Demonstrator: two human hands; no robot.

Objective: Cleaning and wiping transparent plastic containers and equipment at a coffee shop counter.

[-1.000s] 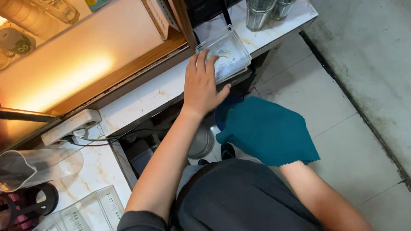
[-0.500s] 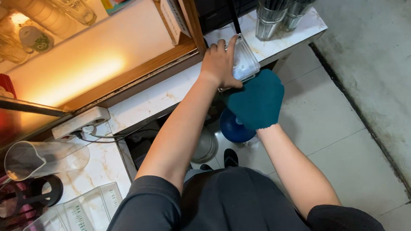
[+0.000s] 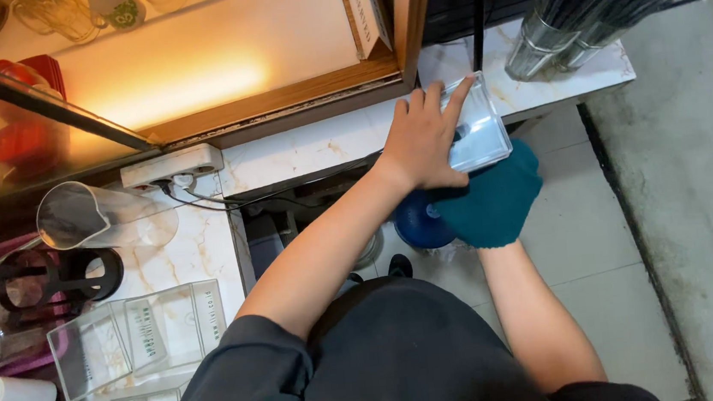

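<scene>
Clear plastic box (image 3: 479, 129) under left hand (image 3: 422, 139), empty.

Teal cloth (image 3: 494, 201) risen, now touching clear container (image 3: 475, 126)

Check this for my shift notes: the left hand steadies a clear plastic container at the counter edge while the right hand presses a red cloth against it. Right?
Not quite: the cloth is teal, not red, as the head view shows. The left hand does rest on the clear plastic container at the counter edge, and the right hand, hidden under the cloth, presses it against the container.
</scene>
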